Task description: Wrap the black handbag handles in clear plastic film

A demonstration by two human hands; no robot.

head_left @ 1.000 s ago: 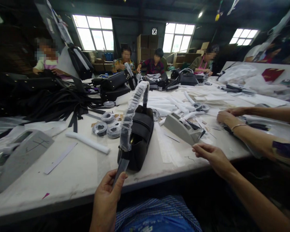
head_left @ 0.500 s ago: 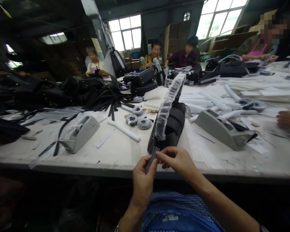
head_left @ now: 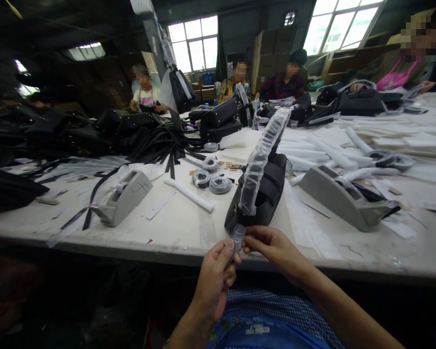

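Observation:
A black bag (head_left: 268, 186) rests on the white table near its front edge. Its raised handle (head_left: 259, 162) is wrapped in clear, wrinkled plastic. From the handle's near end a dark strap end (head_left: 237, 236) with a shiny film on it points toward me. My left hand (head_left: 218, 271) is closed round this strap end, thumb on top. The fingertips of my right hand (head_left: 271, 242) are pinched together at the strap's right side, just below the bag.
Grey tape dispensers stand left (head_left: 125, 198) and right (head_left: 345, 196) of the bag. Plastic-wrapped coils (head_left: 220, 183) and a white foam tube (head_left: 189, 195) lie left of it. Black bags (head_left: 218, 118) and white foam strips are piled further back. Several people sit across the table.
My left hand has turned and slid down along the strap end, and more of the shiny film shows. My right fingers have shifted to the strap's side. The whole view has shifted slightly.

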